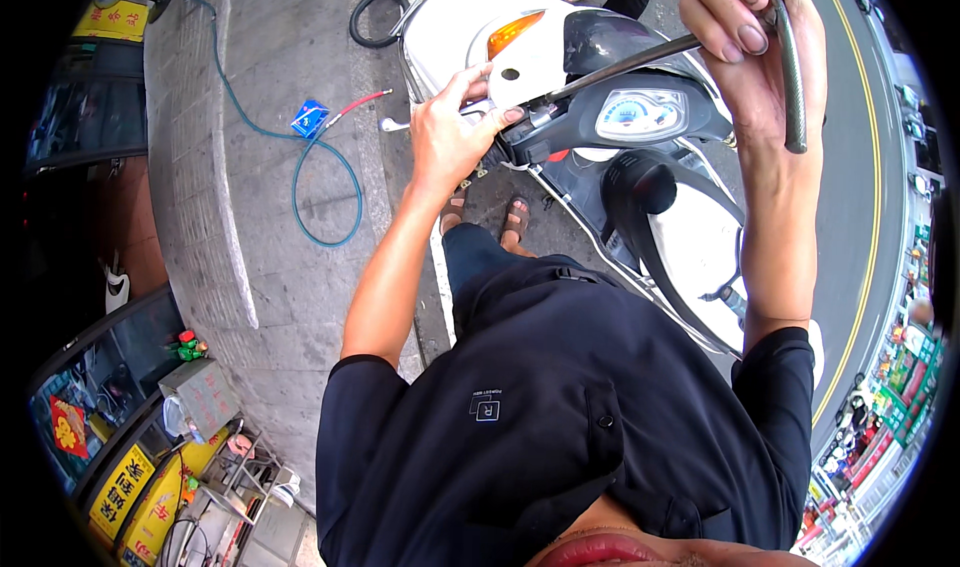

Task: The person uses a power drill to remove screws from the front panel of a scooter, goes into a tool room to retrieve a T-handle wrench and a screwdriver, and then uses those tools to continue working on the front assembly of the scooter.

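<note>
Right hand [745,82] closed around bent dark rod [640,59] at far right; textured end [795,97] extends below fingers, shaft runs left past instrument dial [640,114] toward left hand [448,132]. Hold at bend probably gives control of shaft angle. Left hand part-curled at white panel [540,55], thumb and fingers apart, apparently for steadying; firmness cannot be told. White scooter [445,27] stands ahead. Teal hose [359,207], blue box [310,119] lie left on pavement [280,37].
</note>
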Action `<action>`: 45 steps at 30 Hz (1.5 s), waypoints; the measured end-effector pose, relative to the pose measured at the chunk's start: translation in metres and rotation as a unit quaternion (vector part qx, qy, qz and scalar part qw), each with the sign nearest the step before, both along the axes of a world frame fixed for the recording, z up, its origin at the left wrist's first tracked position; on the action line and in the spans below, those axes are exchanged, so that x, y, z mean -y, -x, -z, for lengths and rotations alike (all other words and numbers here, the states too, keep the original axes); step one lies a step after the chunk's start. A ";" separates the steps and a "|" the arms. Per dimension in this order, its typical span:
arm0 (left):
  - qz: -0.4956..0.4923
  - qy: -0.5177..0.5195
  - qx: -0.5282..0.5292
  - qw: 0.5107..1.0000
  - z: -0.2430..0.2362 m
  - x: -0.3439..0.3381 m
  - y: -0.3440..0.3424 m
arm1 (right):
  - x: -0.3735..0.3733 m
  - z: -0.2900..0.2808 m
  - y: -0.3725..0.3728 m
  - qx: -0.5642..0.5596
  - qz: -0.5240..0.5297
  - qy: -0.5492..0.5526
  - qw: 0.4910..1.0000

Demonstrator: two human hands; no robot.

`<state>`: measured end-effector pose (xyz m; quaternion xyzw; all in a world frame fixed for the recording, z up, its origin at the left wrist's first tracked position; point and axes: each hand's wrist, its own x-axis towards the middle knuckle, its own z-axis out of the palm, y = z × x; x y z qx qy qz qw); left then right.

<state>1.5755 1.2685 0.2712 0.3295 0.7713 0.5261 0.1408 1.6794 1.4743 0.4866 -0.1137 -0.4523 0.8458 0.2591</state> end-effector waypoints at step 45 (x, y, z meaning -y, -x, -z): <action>-0.001 -0.042 0.061 0.997 0.006 -0.004 0.004 | 0.001 -0.092 0.078 0.038 -0.357 -0.835 0.418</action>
